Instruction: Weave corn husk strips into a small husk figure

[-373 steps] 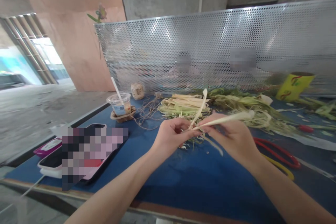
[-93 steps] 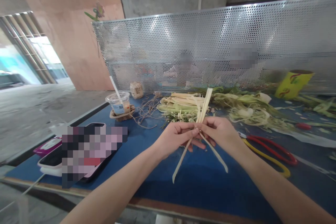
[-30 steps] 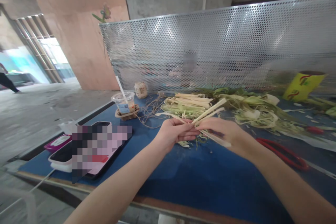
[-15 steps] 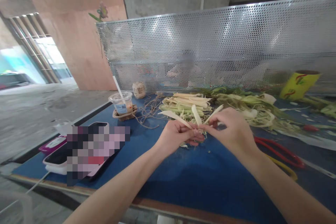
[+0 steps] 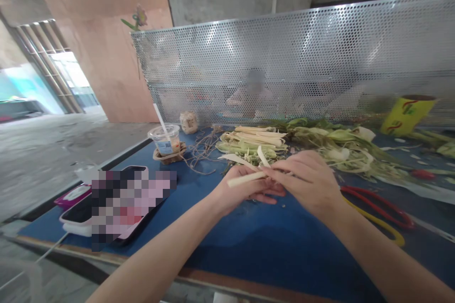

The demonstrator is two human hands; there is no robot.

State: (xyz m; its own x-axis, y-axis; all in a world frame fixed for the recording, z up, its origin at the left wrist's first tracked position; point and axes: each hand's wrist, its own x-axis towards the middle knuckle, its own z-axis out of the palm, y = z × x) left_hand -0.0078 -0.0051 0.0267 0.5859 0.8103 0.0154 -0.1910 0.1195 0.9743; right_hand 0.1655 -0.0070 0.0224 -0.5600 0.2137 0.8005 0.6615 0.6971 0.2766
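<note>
Pale husk strips (image 5: 246,179) fan out from between my hands, with one lying across the left hand and two pointing up and away. My left hand (image 5: 243,188) is closed round their base, its lower fingers partly extended beneath. Pressed against the same spot, the fingers of my right hand (image 5: 302,175) hold the strips too and hide where they meet. Just beyond the hands lies a pile of cut husk pieces (image 5: 252,142) in pale yellow and green.
Leafy husks (image 5: 330,139) spread at the back right near a yellow roll (image 5: 408,114). Scissors with red and yellow handles (image 5: 378,206) lie at the right. A drink cup (image 5: 165,141), twine (image 5: 204,149) and phone (image 5: 81,210) are leftward. A perforated metal screen (image 5: 284,61) stands behind.
The strip that pointed up and right now lies leftward across my left hand. My right hand has moved slightly left, over the strips' base.
</note>
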